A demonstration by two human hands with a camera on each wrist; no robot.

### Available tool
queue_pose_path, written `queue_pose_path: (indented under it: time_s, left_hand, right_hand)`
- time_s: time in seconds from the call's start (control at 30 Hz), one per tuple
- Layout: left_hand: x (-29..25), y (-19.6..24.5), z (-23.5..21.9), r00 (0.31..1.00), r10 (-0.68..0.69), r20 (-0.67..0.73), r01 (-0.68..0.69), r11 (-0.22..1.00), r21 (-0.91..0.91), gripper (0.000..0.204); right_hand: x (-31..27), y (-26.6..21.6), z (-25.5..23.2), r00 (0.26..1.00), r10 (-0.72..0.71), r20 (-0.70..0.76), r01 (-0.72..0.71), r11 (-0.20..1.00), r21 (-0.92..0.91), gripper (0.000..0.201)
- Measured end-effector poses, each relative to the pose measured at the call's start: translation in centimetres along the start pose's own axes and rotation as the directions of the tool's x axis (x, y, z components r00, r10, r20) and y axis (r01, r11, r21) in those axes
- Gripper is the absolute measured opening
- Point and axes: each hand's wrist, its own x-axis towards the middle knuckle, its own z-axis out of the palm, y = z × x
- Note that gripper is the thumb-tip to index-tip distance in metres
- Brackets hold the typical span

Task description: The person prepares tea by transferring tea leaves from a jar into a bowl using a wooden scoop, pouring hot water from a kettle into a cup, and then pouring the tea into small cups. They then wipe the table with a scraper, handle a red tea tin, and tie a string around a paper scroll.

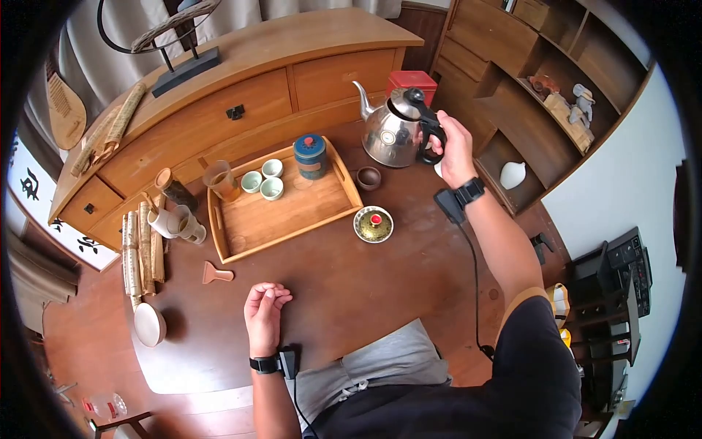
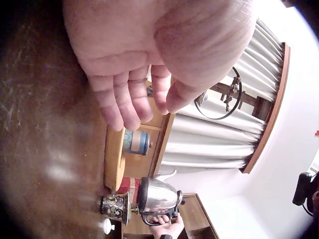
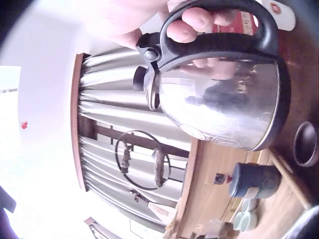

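A steel kettle (image 1: 393, 136) with a black handle stands upright at the table's back right. My right hand (image 1: 455, 150) grips that handle; in the right wrist view, fingers (image 3: 195, 24) curl through it above the kettle's shiny body (image 3: 219, 99). Whether the base touches the table I cannot tell. My left hand (image 1: 268, 316) hangs over the front of the table, holding nothing, its fingers loosely bent. The left wrist view shows its palm (image 2: 149, 45). Nearest the kettle are a small brown cup (image 1: 368, 178) and a patterned lidded bowl (image 1: 374, 224).
A wooden tray (image 1: 292, 219) holds pale green cups (image 1: 272, 189), a blue canister (image 1: 310, 156) and a glass pitcher (image 1: 221, 181). Left of it lie rolled bamboo slips (image 1: 131, 252), a brown scraper-like piece (image 1: 217, 273) and a bowl (image 1: 150, 325). A red box (image 1: 412, 86) stands behind the kettle.
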Motion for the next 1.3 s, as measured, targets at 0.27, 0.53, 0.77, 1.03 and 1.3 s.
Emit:
queue_pose_path:
  time_s: [0.27,0.53,0.77,1.03,1.3]
  left_hand:
    - [0.0,-0.1,-0.3,1.0,0.0,0.028,0.0,1.0,-0.005,0.012]
    - [-0.1,-0.1,0.0,1.0,0.008,0.005,-0.008,0.999,0.048,0.011]
    - [0.0,-0.7,-1.4,1.0,0.006,0.004,-0.006,1.0,0.003,0.016]
    - [0.3,-0.6,-0.9,0.999,-0.017,-0.031,0.017,1.0,0.01,0.015]
    - [0.6,-0.8,-1.3,0.999,-0.034,0.009,0.034,0.996,-0.087,0.014]
  right_hand:
    - [-11.3,-5.5,-0.9,0.993,0.008,0.121,-0.009,1.0,0.005,0.028]
    - [-22.4,-5.2,0.0,0.952,0.153,0.266,-0.192,0.974,0.125,0.029]
    - [-28.2,-1.4,2.5,0.916,0.201,0.347,-0.286,0.933,0.216,0.031]
    - [-30.8,0.0,3.5,0.903,0.18,0.39,-0.256,0.955,0.152,0.041]
    - [-31.5,-0.1,2.6,0.847,0.212,0.487,-0.299,0.948,0.107,0.041]
